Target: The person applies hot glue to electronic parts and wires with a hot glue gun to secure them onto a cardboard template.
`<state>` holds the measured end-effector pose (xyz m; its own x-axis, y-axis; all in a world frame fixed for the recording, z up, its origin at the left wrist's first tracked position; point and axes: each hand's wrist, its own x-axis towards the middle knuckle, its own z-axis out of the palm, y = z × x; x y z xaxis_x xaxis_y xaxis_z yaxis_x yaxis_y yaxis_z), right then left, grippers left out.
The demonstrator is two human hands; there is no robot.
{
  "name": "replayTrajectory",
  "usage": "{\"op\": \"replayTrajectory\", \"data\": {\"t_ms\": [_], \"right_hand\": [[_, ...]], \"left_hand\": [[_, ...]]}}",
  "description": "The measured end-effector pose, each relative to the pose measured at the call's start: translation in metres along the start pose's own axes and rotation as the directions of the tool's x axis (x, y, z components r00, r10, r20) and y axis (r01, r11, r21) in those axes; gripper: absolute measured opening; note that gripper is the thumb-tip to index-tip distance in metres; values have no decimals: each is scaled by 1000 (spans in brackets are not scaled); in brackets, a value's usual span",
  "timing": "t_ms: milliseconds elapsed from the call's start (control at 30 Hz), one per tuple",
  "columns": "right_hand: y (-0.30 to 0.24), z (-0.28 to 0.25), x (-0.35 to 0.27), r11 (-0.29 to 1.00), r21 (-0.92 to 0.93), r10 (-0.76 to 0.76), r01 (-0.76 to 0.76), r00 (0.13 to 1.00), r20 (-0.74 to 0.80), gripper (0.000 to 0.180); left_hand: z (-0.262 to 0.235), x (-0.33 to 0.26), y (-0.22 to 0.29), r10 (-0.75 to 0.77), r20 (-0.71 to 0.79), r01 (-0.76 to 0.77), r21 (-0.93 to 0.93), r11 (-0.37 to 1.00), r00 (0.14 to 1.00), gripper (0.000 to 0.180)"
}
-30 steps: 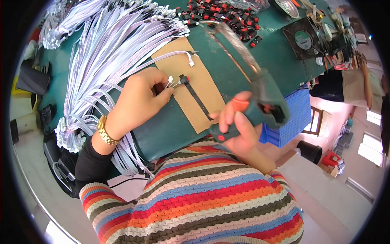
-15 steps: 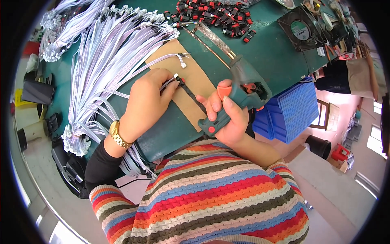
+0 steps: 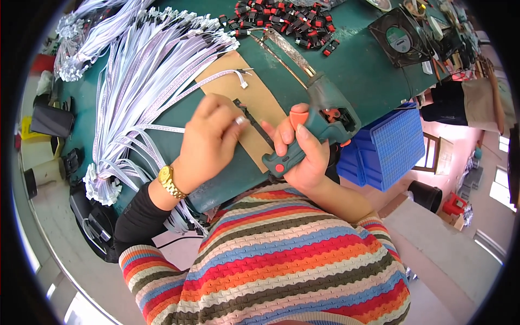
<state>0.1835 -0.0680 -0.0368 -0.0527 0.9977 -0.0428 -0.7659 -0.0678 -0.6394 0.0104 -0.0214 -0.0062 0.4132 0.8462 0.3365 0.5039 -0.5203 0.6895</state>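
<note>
My right hand (image 3: 306, 154) is wrapped round the handle of a green soldering gun (image 3: 330, 97) with an orange trigger; its long metal tip part points away over the table. My left hand (image 3: 208, 138), wearing a gold watch, is closed in a pinch on a small white cable connector (image 3: 240, 121), slightly blurred. Beside those fingers, a narrow black strip (image 3: 254, 124) lies on a brown cardboard sheet (image 3: 271, 100). One flat ribbon cable (image 3: 216, 77) rests across the cardboard's far part, ending in bare wires and a white plug.
A large fan of white ribbon cables (image 3: 146, 59) covers the left of the green table (image 3: 357, 70). Small black-and-red switches (image 3: 292, 21) are heaped at the back. A black cooling fan (image 3: 398, 38) stands far right, above stacked blue crates (image 3: 387, 143).
My left hand has drawn back a little from the black strip and turned, with the white connector in its fingers. A red piece seen at the strip's far end no longer shows there.
</note>
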Motion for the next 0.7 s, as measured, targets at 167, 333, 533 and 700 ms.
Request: {"op": "replayTrajectory", "data": {"t_ms": [167,333,533,700], "right_hand": [[0,1,0,1000,-10,-5,5,1000,-1,27],[-1,2,-1,999,-27,-18,18,1000,-1,28],[0,3,-1,999,-30,-15,15,1000,-11,29],[0,2,-1,999,-33,-40,40,999,-2,29]], "left_hand": [[2,3,-3,-266,8,266,-40,963,964,10],[9,-2,0,-47,-25,52,226,973,999,12],[8,3,2,374,119,-386,449,806,920,16],[8,0,-10,332,151,-361,257,896,931,25]]}}
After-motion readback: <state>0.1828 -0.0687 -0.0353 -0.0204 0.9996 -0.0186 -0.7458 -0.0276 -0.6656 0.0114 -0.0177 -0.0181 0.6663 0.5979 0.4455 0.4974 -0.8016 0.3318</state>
